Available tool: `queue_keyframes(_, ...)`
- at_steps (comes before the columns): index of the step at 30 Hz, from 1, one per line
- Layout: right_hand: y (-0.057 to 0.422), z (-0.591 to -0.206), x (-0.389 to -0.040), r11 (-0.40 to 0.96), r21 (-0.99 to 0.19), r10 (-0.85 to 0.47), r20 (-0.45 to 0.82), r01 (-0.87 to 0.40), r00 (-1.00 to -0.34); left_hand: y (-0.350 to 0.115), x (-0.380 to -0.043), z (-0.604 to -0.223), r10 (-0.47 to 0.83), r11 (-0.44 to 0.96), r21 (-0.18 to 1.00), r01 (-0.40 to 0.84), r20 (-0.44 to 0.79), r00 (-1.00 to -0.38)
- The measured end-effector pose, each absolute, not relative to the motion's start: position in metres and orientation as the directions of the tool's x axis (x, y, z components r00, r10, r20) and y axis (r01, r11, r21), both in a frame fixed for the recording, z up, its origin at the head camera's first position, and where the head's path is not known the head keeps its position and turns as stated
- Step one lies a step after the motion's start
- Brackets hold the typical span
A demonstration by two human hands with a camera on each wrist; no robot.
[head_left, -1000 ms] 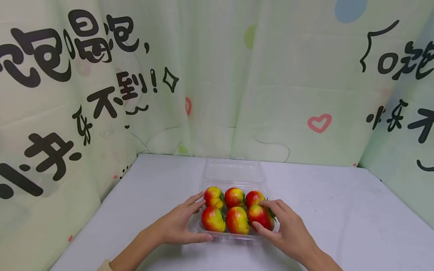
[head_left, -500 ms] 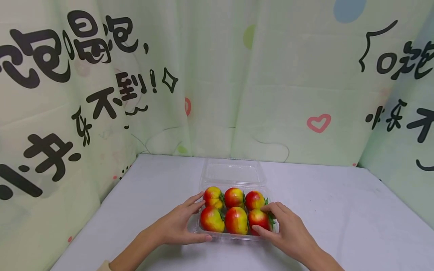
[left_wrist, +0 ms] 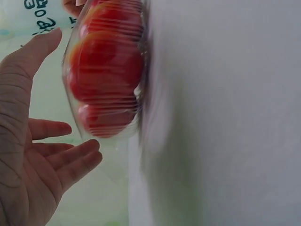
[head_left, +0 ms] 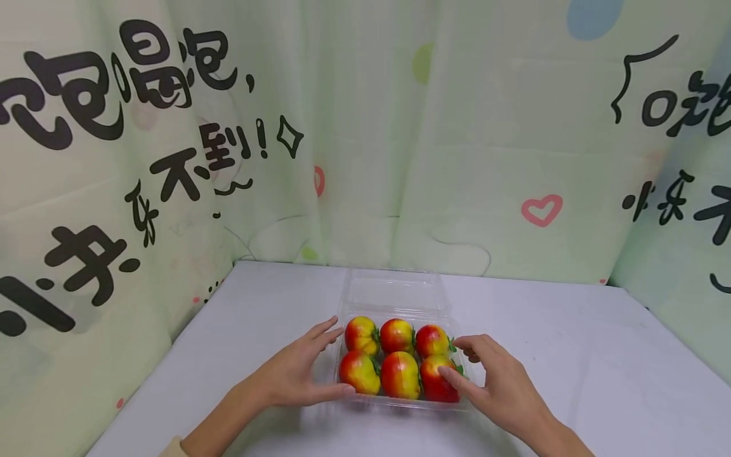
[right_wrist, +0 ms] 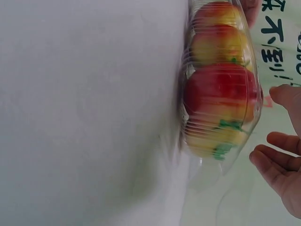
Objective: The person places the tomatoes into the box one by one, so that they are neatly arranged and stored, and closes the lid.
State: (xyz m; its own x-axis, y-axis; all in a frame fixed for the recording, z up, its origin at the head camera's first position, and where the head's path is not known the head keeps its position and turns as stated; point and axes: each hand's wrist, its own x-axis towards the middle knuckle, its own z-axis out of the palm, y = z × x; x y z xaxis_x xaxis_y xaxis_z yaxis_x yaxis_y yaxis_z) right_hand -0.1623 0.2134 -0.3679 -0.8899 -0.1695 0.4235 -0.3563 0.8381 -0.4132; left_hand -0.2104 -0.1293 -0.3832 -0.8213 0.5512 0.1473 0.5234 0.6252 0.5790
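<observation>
Red-and-yellow fruits with green leafy stalks sit in two rows of three inside a clear plastic box. The front right fruit lies in its corner of the box. Close by, my right hand has its fingers loosely bent and holds nothing; the right wrist view has it a little apart from the box wall. My left hand is spread beside the box's left side, thumb near the front left corner. A gap shows between those fingers and the box in the left wrist view.
The box's clear lid is folded back flat behind the fruits. A white table bears the box. Pale green curtains with printed black characters and a pink heart hang at the back and both sides.
My right hand has let go of the front right fruit, which has settled into its corner, and has drawn back to the right. My left hand has shifted slightly off the box.
</observation>
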Motion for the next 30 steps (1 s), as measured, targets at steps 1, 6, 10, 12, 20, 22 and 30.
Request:
queue_keyframes(1,0.215,-0.367,-0.164,0.842,-0.403,-0.169,0.436,-0.36,-0.884,-0.13,-0.212,-0.383,0.536,0.626,0.583,0.518,0.161,-0.829)
queue_keyframes(6,0.223,-0.364,-0.178,0.838,-0.383,-0.167,0.499,-0.39,-0.85,-0.134,-0.226,-0.383,0.466,0.61,0.632,0.477,0.201,-0.862)
queue_keyframes(10,0.228,-0.365,-0.19,0.818,-0.401,-0.164,0.527,-0.414,-0.834,-0.131,-0.238,-0.383,0.444,0.593,0.664,0.455,0.202,-0.873)
queue_keyframes(12,0.23,-0.365,-0.197,0.811,-0.414,-0.159,0.525,-0.414,-0.836,-0.128,-0.244,-0.383,0.431,0.598,0.671,0.438,0.191,-0.882)
queue_keyframes(20,0.233,-0.367,-0.22,0.784,-0.497,-0.118,0.468,-0.371,-0.876,-0.116,-0.264,-0.378,0.374,0.633,0.681,0.368,0.148,-0.916)
queue_keyframes(22,0.233,-0.368,-0.224,0.778,-0.511,-0.112,0.458,-0.364,-0.882,-0.114,-0.269,-0.379,0.364,0.629,0.691,0.356,0.143,-0.92)
queue_keyframes(30,0.234,-0.368,-0.243,0.78,-0.52,-0.098,0.447,-0.348,-0.889,-0.111,-0.288,-0.384,0.331,0.627,0.706,0.328,0.14,-0.933)
